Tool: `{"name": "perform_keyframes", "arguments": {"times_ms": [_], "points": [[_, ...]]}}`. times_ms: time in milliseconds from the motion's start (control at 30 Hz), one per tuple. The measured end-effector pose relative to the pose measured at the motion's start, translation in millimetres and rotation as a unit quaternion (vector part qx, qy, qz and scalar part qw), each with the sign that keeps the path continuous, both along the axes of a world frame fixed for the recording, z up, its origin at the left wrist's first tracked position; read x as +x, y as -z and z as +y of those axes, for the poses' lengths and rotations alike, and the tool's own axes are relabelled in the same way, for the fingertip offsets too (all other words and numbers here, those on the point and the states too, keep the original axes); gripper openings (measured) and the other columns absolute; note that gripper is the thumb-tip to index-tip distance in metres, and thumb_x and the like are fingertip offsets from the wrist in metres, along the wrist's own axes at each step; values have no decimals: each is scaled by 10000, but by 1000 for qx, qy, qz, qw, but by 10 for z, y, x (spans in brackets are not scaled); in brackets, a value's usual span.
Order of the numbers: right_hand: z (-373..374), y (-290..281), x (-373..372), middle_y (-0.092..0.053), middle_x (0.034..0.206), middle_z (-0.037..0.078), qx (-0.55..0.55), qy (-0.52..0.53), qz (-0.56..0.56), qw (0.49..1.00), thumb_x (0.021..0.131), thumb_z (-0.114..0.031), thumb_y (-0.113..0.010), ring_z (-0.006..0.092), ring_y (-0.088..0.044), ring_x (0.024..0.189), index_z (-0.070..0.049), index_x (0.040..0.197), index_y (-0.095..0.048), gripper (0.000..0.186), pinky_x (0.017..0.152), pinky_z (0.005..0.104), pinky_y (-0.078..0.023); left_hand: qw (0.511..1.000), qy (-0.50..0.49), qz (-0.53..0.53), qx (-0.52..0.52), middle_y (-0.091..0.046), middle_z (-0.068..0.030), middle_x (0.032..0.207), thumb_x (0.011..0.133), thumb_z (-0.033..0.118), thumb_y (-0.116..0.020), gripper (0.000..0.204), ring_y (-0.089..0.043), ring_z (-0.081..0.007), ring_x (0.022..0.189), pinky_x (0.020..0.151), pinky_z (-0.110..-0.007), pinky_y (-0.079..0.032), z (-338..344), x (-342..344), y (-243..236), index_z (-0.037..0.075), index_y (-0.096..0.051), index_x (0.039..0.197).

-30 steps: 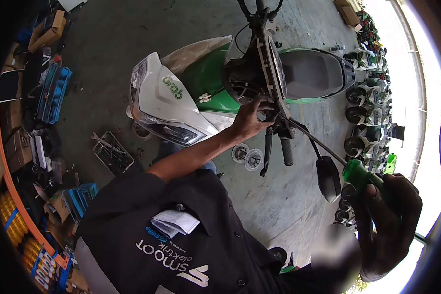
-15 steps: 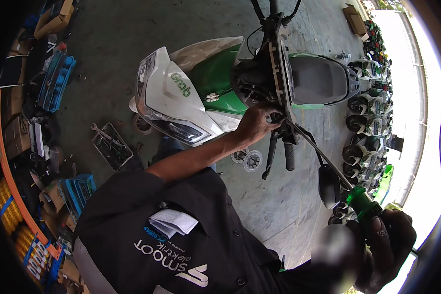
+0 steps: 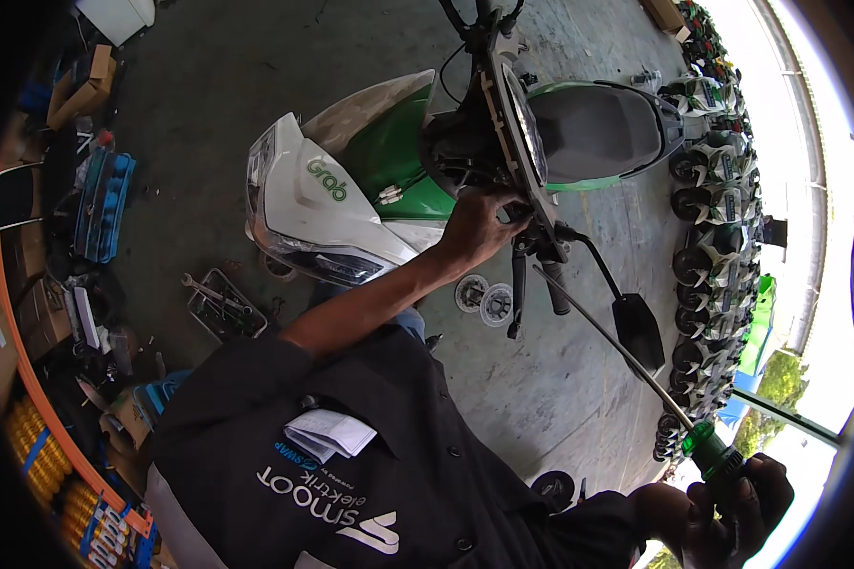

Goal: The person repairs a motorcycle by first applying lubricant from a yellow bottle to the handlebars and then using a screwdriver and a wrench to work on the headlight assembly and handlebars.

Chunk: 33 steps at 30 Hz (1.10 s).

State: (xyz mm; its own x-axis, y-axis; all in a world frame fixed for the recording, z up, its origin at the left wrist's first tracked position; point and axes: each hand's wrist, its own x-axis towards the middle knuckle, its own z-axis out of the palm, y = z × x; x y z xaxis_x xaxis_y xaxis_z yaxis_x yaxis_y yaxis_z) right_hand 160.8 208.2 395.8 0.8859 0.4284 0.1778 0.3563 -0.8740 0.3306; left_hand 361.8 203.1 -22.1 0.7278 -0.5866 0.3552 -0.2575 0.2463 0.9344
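The right hand [image 3: 740, 512] wraps the handle of a screwdriver [image 3: 712, 453], whose long shaft slants up-left from that grip, tip short of the left hand [image 3: 484, 232]. The latter curls at the scooter [image 3: 389, 152] front, its hold unclear. Likely screwdriver work; the next move seems to need tip alignment.

Floor [image 3: 579, 379]: smooth, grey, scuffed (paler toward the right).
Shelf [image 3: 83, 465]: orange-edged, along the left side.
Light [image 3: 830, 104]: white daylight, glaring down the right side.
Trees [image 3: 784, 381]: green, outside, lower right.
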Motion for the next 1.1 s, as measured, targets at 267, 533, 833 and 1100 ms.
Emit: {"name": "perform_keyframes", "arguments": {"times_ms": [267,533,833,1100], "points": [[208,-4,-214,-596,1137,262,71,267,46,960,743,-44,-847,378,-615,994,-19,1290,-576,611,767,460,-538,999,-4,38,19,-758,-125,938,806,64,-802,214,-739,-244,839,754,-334,-570,2,-7,51,24,-746,1008],[189,133,-237,-610,1128,277,114,281,-1,953,679,-24,-847,372,-625,987,-10,1247,-608,616,716,413,-554,995,3,-73,64,-752,-132,926,803,151,-813,210,-736,-280,834,734,-335,-575,92,67,-50,59,-765,985],[170,219,-117,-632,1085,264,108,268,-35,957,598,25,-834,377,-632,983,-3,1207,-625,644,705,398,-572,995,19,29,96,-760,-91,971,808,230,-810,223,-735,-254,877,778,-325,-579,60,100,-97,102,-780,988],[172,233,-152,-609,1153,259,135,280,-24,950,565,117,-809,360,-632,1005,-12,1216,-615,692,726,369,-568,988,28,-91,119,-756,-105,944,826,290,-790,255,-731,-282,808,755,-340,-582,122,154,-55,117,-783,1013]]}}
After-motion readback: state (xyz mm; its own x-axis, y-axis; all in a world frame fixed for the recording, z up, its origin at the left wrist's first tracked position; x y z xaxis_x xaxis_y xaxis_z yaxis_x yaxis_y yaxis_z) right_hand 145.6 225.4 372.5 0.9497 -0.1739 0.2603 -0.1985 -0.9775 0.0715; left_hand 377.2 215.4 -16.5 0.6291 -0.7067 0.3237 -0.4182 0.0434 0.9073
